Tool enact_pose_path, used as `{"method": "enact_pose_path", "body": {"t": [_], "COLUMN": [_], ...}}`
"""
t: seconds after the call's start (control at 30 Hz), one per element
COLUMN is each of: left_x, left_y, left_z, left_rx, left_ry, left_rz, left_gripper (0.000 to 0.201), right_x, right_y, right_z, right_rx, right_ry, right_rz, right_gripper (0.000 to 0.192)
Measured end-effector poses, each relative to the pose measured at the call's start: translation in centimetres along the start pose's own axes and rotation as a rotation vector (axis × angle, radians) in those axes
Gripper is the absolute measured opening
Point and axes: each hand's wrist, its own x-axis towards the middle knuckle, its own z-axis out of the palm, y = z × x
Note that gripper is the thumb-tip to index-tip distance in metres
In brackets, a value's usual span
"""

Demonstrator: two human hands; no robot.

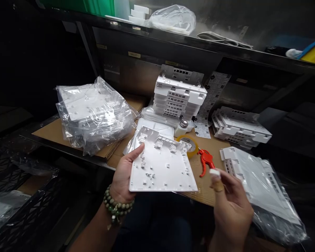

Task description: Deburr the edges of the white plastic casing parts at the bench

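Note:
My left hand, with a beaded bracelet on its wrist, grips a white plastic panel by its left edge, thumb on top. The panel's inner face, with small clips and posts, is turned up toward me. To the right of it, apart from the panel, my right hand is closed in a pinch. A small white piece shows at its fingertips; its exact kind is unclear. Just beyond that hand lies a red air blow gun, beside a roll of clear yellowish tape.
Bagged white panels lie at left. Stacked white housings stand at the back, near a pump bottle. More housings and a bagged stack are at right. A shelf overhangs the cardboard-covered bench.

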Motion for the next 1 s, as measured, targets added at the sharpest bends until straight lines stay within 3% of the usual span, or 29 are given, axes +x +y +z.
{"method": "enact_pose_path", "body": {"t": [0.17,0.3,0.43,0.6,0.7,0.8,0.87,1.0], "left_x": [-0.3,-0.5,-0.4,-0.4,-0.3,-0.2,-0.3,-0.9], "left_y": [-1.8,-2.2,-1.7,-1.7,-1.7,-0.7,0.5,3.1], "left_z": [1.8,2.0,1.3,1.1,0.7,-0.6,-1.7,-3.6], "left_rx": [0.070,0.162,0.204,0.194,0.205,0.217,0.246,0.361], "left_ry": [-0.035,-0.112,-0.164,-0.152,-0.147,-0.140,-0.120,-0.125], "left_rz": [0.063,0.153,0.190,0.211,0.151,0.123,0.166,0.344], "left_gripper": [0.054,0.061,0.063,0.062,0.059,0.057,0.056,0.050], "right_x": [-3.8,-5.2,-4.8,-5.2,-5.5,-4.4,-2.8,0.3], "right_y": [-5.9,-7.8,-7.3,-7.4,-7.3,-6.4,-5.3,-3.2], "right_z": [2.4,4.5,4.4,4.7,5.1,3.8,1.9,-2.3], "right_rx": [0.091,0.143,0.093,0.120,0.127,0.054,-0.026,-0.187], "right_ry": [-0.551,-0.617,-0.668,-0.616,-0.633,-0.670,-0.567,-0.207], "right_rz": [-0.351,-0.524,-0.535,-0.477,-0.502,-0.453,-0.355,-0.247], "right_gripper": [0.025,0.021,0.020,0.022,0.021,0.019,0.019,0.015]}}
